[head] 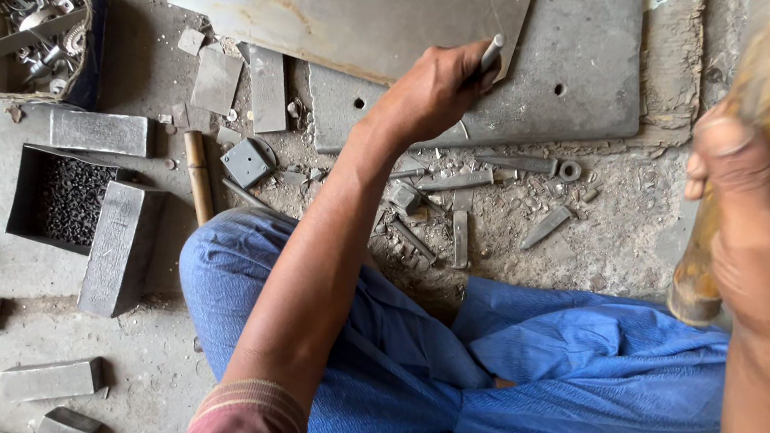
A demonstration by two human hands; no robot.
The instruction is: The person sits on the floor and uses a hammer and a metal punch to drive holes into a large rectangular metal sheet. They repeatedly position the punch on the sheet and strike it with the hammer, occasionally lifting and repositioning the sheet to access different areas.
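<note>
My left hand point(435, 85) is closed around a short metal punch point(492, 52), held upright with its tip on a thin metal sheet point(349, 6). That sheet lies on a thicker grey steel plate point(568, 74) with holes. My right hand point(767, 211), raised close to the camera at the right, grips a worn wooden hammer handle point(750, 139); the hammer head is out of view. My knees in blue trousers point(482, 377) fill the lower middle.
Left of me sit steel blocks point(121, 248), a black tray of small dark parts point(67, 198), and a cloth-lined box of washers and scrap point(32, 22). A second wooden handle point(198, 175) and loose metal bars and bolts point(464, 182) lie on the dusty ground.
</note>
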